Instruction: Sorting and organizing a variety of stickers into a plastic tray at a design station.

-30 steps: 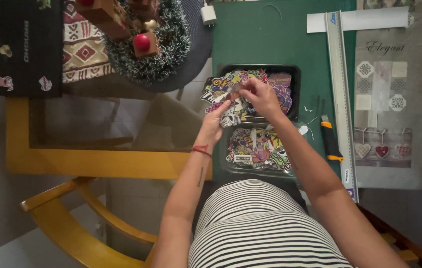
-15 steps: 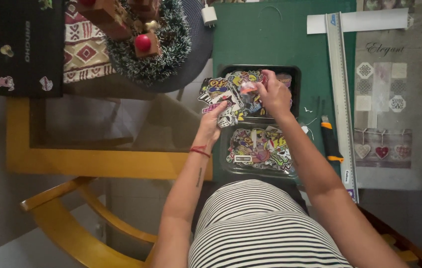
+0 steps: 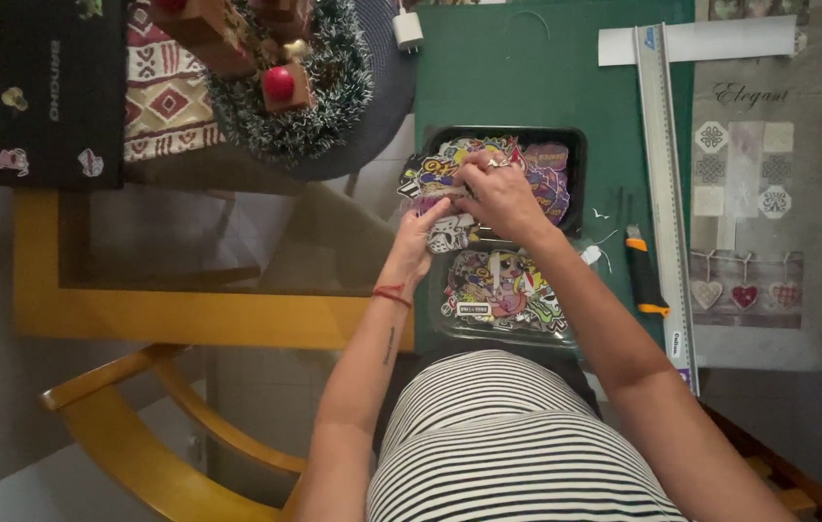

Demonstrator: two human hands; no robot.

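A black tray (image 3: 577, 145) full of colourful stickers (image 3: 548, 184) lies on a green cutting mat (image 3: 527, 77). Just in front of it sits a clear lid (image 3: 566, 333) holding more stickers (image 3: 503, 285). My right hand (image 3: 500, 193) is over the black tray, fingers pinched on stickers from the pile. My left hand (image 3: 423, 232) reaches in at the tray's left edge, its fingertips on the same stickers (image 3: 430, 188).
A long metal ruler (image 3: 662, 193) lies on the mat's right side beside an orange-and-black utility knife (image 3: 643, 275). A tinsel wreath with red ornaments (image 3: 285, 87) and a black box (image 3: 58, 92) sit at the back left. A yellow wooden chair (image 3: 140, 435) stands below the glass tabletop.
Both hands have moved a little further up over the black tray, still working the same handful of stickers.
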